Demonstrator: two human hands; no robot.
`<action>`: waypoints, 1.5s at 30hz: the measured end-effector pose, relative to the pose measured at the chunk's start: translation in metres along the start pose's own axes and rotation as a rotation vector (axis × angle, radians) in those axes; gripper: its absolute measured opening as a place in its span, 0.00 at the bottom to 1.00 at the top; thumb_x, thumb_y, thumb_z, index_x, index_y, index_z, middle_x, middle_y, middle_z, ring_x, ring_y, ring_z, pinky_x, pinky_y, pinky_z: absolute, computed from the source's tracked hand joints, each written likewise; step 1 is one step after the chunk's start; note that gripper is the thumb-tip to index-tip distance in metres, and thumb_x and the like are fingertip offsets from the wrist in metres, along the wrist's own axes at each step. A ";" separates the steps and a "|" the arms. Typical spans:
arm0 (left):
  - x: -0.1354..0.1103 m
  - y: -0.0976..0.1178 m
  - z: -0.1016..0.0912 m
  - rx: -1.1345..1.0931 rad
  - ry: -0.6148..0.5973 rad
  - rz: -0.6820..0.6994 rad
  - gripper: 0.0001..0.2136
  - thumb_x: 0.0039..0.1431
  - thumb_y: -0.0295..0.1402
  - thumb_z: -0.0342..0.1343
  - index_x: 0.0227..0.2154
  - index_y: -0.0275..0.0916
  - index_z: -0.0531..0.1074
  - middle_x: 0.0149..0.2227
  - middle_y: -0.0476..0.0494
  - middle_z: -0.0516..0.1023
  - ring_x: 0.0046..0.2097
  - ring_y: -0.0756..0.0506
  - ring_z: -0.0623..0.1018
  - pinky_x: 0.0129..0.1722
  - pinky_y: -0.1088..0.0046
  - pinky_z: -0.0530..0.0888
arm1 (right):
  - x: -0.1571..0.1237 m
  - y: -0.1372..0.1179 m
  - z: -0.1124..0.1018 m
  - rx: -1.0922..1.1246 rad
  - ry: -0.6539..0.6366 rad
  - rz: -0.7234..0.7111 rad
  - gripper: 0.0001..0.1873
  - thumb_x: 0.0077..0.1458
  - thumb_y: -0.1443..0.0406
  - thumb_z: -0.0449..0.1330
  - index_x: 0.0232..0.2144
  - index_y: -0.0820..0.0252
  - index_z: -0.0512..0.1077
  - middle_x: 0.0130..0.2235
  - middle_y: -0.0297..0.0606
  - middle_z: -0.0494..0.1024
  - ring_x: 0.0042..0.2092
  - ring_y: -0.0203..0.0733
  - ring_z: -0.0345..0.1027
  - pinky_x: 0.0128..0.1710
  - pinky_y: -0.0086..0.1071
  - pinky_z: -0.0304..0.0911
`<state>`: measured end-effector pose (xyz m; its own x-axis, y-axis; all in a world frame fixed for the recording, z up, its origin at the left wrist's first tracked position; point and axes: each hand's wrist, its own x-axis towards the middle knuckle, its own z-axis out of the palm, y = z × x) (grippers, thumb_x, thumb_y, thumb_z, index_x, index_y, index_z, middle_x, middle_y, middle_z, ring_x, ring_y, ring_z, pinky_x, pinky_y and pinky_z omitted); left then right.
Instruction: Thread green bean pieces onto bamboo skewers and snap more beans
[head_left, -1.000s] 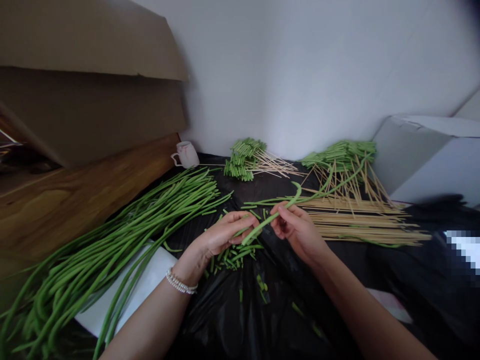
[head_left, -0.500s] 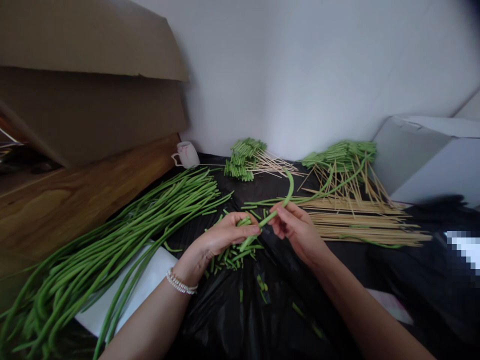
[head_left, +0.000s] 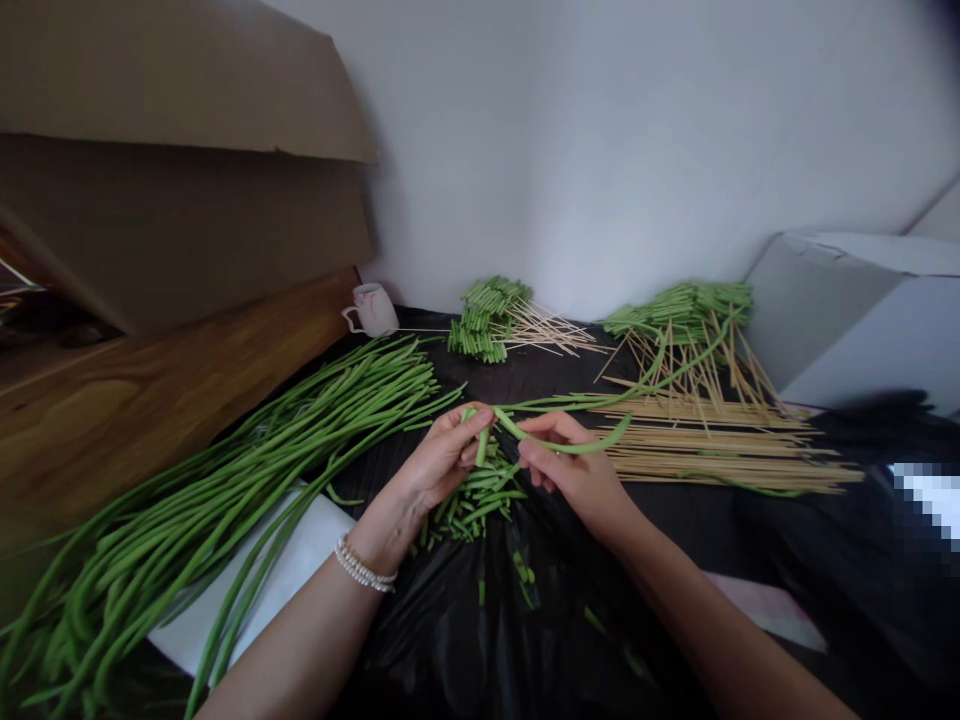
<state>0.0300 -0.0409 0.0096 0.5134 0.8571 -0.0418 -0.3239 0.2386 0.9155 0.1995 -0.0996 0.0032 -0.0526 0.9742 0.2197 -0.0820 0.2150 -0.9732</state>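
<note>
My left hand (head_left: 450, 450) is closed, with thumb and fingers pinching short pieces of long bean (head_left: 482, 445). Just right of it, my right hand (head_left: 562, 455) grips a curved length of long bean (head_left: 577, 447). Its left end comes up close to my left fingertips, while its tip bends off to the right. Beneath my hands lies a pile of short cut bean pieces (head_left: 480, 500). A large bunch of whole long beans (head_left: 300, 450) spreads to the left of my left hand. Bamboo skewers (head_left: 720, 455) lie in rows beyond my right hand.
Skewered bean pieces are stacked at the back centre (head_left: 491, 315) and back right (head_left: 686, 305). A white mug (head_left: 373, 310) stands by the wall. A cardboard box (head_left: 187, 210) is at left, a white box (head_left: 847, 310) at right. Black plastic sheeting (head_left: 465, 640) covers the surface.
The bean in my right hand has swung from pointing upward to lying toward the right. My left hand has risen slightly, and a short piece now hangs upright in its fingers.
</note>
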 end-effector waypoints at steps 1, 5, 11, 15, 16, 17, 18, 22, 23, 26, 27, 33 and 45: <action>0.000 0.000 0.000 -0.011 0.005 -0.006 0.13 0.54 0.39 0.62 0.26 0.35 0.66 0.15 0.60 0.52 0.17 0.58 0.49 0.18 0.80 0.48 | 0.000 0.001 0.001 -0.026 -0.005 -0.009 0.12 0.53 0.58 0.62 0.38 0.58 0.70 0.26 0.30 0.73 0.23 0.30 0.62 0.21 0.26 0.56; 0.000 -0.001 0.000 -0.048 0.000 -0.024 0.14 0.55 0.38 0.61 0.25 0.36 0.64 0.15 0.60 0.52 0.18 0.57 0.49 0.18 0.81 0.48 | -0.002 0.005 0.005 -0.160 -0.003 -0.073 0.12 0.53 0.60 0.61 0.40 0.58 0.71 0.26 0.29 0.71 0.25 0.31 0.63 0.25 0.28 0.58; 0.002 -0.003 0.000 -0.007 0.000 0.034 0.15 0.56 0.40 0.59 0.25 0.37 0.62 0.16 0.59 0.52 0.19 0.56 0.49 0.19 0.81 0.48 | -0.005 0.007 0.007 -0.304 -0.031 -0.138 0.15 0.54 0.62 0.60 0.45 0.55 0.72 0.26 0.28 0.69 0.26 0.32 0.62 0.28 0.29 0.59; 0.002 -0.003 -0.003 0.174 0.092 0.102 0.13 0.56 0.42 0.59 0.30 0.36 0.67 0.17 0.58 0.55 0.19 0.56 0.51 0.19 0.80 0.49 | -0.002 -0.001 0.003 -0.215 0.046 -0.095 0.13 0.53 0.62 0.61 0.42 0.57 0.73 0.26 0.30 0.72 0.24 0.31 0.63 0.25 0.28 0.60; 0.002 -0.002 -0.003 0.250 0.108 0.120 0.14 0.56 0.43 0.59 0.31 0.36 0.69 0.18 0.58 0.56 0.20 0.56 0.52 0.20 0.80 0.49 | 0.000 -0.004 0.001 -0.171 0.077 -0.075 0.13 0.53 0.61 0.61 0.41 0.58 0.74 0.25 0.30 0.73 0.23 0.31 0.63 0.24 0.27 0.59; 0.001 -0.001 -0.003 0.336 0.115 0.133 0.14 0.55 0.43 0.59 0.31 0.36 0.70 0.18 0.57 0.58 0.20 0.56 0.53 0.20 0.79 0.50 | 0.001 -0.005 -0.001 -0.128 0.111 -0.057 0.12 0.53 0.60 0.61 0.39 0.59 0.74 0.24 0.30 0.73 0.23 0.31 0.62 0.22 0.26 0.58; 0.000 0.000 -0.002 0.424 0.110 0.142 0.14 0.55 0.43 0.59 0.32 0.35 0.71 0.20 0.55 0.61 0.21 0.56 0.55 0.21 0.79 0.52 | 0.002 -0.006 -0.003 -0.087 0.145 -0.043 0.12 0.52 0.59 0.62 0.37 0.59 0.74 0.24 0.30 0.73 0.22 0.30 0.62 0.20 0.26 0.56; -0.007 0.006 0.005 0.628 -0.052 0.134 0.14 0.56 0.42 0.58 0.31 0.34 0.74 0.29 0.47 0.72 0.29 0.53 0.67 0.29 0.78 0.63 | 0.008 -0.005 -0.012 0.080 0.255 0.005 0.14 0.50 0.55 0.64 0.32 0.60 0.74 0.22 0.29 0.71 0.20 0.28 0.60 0.18 0.24 0.53; -0.008 0.007 0.006 0.614 -0.102 0.114 0.14 0.56 0.42 0.58 0.31 0.34 0.74 0.30 0.46 0.73 0.30 0.52 0.67 0.30 0.78 0.63 | 0.009 -0.003 -0.013 0.133 0.271 0.024 0.14 0.49 0.55 0.64 0.31 0.60 0.74 0.22 0.29 0.71 0.20 0.28 0.59 0.17 0.24 0.52; -0.011 0.008 0.008 0.426 -0.175 0.050 0.14 0.56 0.42 0.58 0.31 0.33 0.74 0.27 0.48 0.71 0.23 0.56 0.60 0.23 0.79 0.57 | 0.009 0.001 -0.013 0.289 0.253 0.104 0.15 0.46 0.55 0.66 0.29 0.60 0.74 0.22 0.28 0.69 0.20 0.27 0.57 0.17 0.23 0.49; -0.012 0.008 0.008 0.333 -0.172 0.048 0.14 0.55 0.42 0.59 0.30 0.33 0.73 0.26 0.49 0.70 0.21 0.57 0.57 0.21 0.79 0.54 | 0.009 0.002 -0.012 0.334 0.221 0.134 0.14 0.46 0.55 0.67 0.27 0.60 0.73 0.22 0.28 0.69 0.21 0.27 0.56 0.18 0.23 0.48; -0.006 0.006 0.005 -0.119 -0.075 0.044 0.12 0.54 0.37 0.62 0.27 0.33 0.68 0.21 0.54 0.62 0.18 0.59 0.52 0.17 0.82 0.52 | 0.005 0.003 -0.005 0.397 0.067 0.195 0.13 0.46 0.57 0.68 0.26 0.60 0.72 0.22 0.28 0.69 0.21 0.27 0.56 0.18 0.24 0.47; -0.006 0.016 -0.003 -0.179 -0.075 -0.086 0.08 0.58 0.35 0.54 0.30 0.35 0.69 0.22 0.54 0.60 0.19 0.57 0.55 0.17 0.83 0.54 | 0.003 0.003 -0.008 0.251 0.017 0.159 0.12 0.47 0.57 0.67 0.29 0.59 0.74 0.22 0.29 0.71 0.21 0.27 0.58 0.19 0.23 0.51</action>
<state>0.0200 -0.0408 0.0233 0.6011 0.7951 -0.0808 -0.4085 0.3926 0.8240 0.2065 -0.0952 0.0000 -0.0682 0.9957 0.0627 -0.3174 0.0379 -0.9475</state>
